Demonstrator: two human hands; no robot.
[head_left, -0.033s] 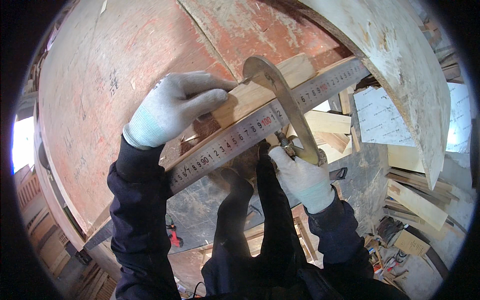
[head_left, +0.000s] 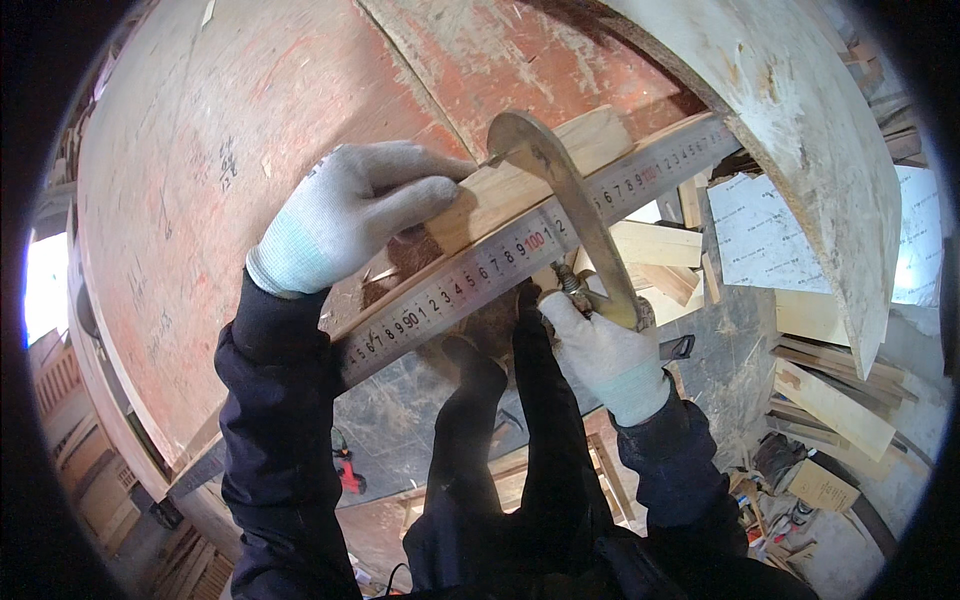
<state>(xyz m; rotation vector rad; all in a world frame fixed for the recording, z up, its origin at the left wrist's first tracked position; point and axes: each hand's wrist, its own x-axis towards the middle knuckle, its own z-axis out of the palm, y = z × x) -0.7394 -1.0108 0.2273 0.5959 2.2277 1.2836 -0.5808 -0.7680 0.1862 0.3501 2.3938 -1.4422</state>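
My left hand (head_left: 365, 205), in a white knit glove, pinches the left end of a pale wooden block (head_left: 490, 205) between thumb and fingers. The block lies along the near edge of a worn reddish tabletop (head_left: 220, 270). A long steel ruler (head_left: 465, 275) runs along that edge, its marked face toward me. Spanning the block and the ruler is a brownish metal C-clamp (head_left: 578, 190). Below the edge, my gloved right hand (head_left: 605, 360) is closed around the clamp's lower end, beside its threaded screw. The fingertips there are partly hidden.
A large pale board (head_left: 790, 130) with a rough edge rises at the right. Wood offcuts (head_left: 655, 250) and a printed white sheet (head_left: 765, 235) lie below. A red-and-black tool (head_left: 350, 475) is on the floor near my legs; a cardboard box (head_left: 823, 487) stands lower right.
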